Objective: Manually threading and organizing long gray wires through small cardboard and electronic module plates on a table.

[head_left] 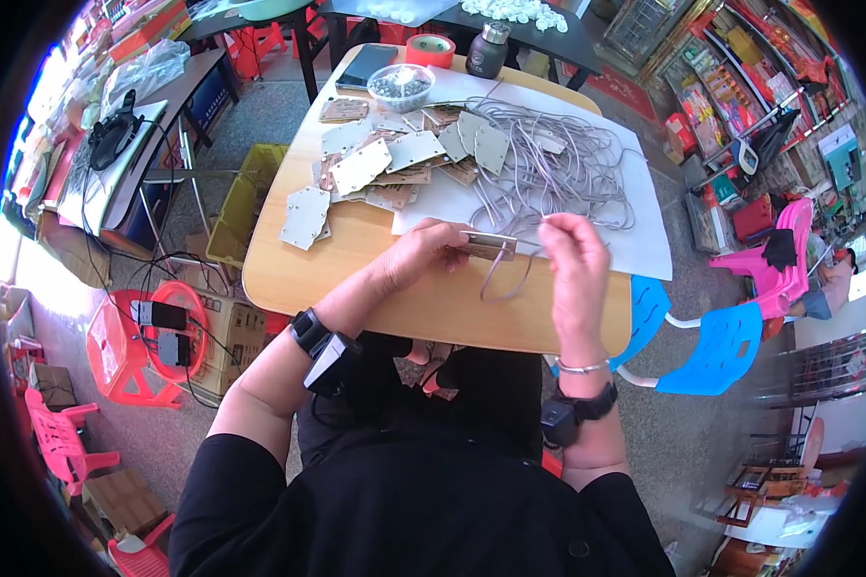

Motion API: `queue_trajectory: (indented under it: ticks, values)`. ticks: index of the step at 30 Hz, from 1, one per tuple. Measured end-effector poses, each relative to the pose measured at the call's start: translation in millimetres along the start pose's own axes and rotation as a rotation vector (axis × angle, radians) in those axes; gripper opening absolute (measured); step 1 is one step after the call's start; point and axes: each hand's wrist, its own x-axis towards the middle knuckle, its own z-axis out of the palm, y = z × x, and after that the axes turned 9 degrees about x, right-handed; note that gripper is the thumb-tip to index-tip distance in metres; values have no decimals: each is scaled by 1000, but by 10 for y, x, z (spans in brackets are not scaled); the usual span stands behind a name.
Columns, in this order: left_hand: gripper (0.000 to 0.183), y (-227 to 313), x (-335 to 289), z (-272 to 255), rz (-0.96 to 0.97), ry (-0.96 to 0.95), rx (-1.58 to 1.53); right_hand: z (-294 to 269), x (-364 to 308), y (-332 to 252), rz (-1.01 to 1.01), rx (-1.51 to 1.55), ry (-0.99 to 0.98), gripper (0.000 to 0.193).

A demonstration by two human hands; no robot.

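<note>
My left hand (423, 255) is closed on one end of a small flat plate (491, 246), held nearly edge-on above the near part of the table. A thin grey cord (515, 291) hangs in a loop below that plate. To its right, my right hand (579, 279) is raised with thumb and fingers pinched together by the plate's far end; what the fingertips hold is too small to make out. Beyond my hands lies a heap of similar white and brown plates with small holes (361, 168). Beside it spreads a tangle of grey cords (573, 173).
The wooden table (356, 279) bears a white sheet (645, 252), a round clear tub of small dark pieces (401, 88), red tape (430, 51), a dark bottle (488, 53) and a phone (367, 67). Blue chairs (717, 351) stand right, a red stool (125, 351) left.
</note>
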Motion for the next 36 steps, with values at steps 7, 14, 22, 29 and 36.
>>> queue_trajectory:
  ticks: [7, 14, 22, 29, 36]
  values:
    - [38, 110, -22, 41, 7, -9, -138, -216, -381, -802, 45, 395, -373, 9]
    - [25, 83, -29, 24, -62, 192, -193, -57, -359, -821, 430, 1107, -579, 13]
    - [30, 71, -20, -22, -53, 226, -123, -267, -354, -971, -462, -102, 316, 6]
    - [21, 47, -9, -33, -67, 257, -245, -435, -607, -1113, -67, 104, -170, 7]
    - [21, 37, 13, -36, -53, 279, -144, -67, -579, -1184, 201, 399, -659, 18]
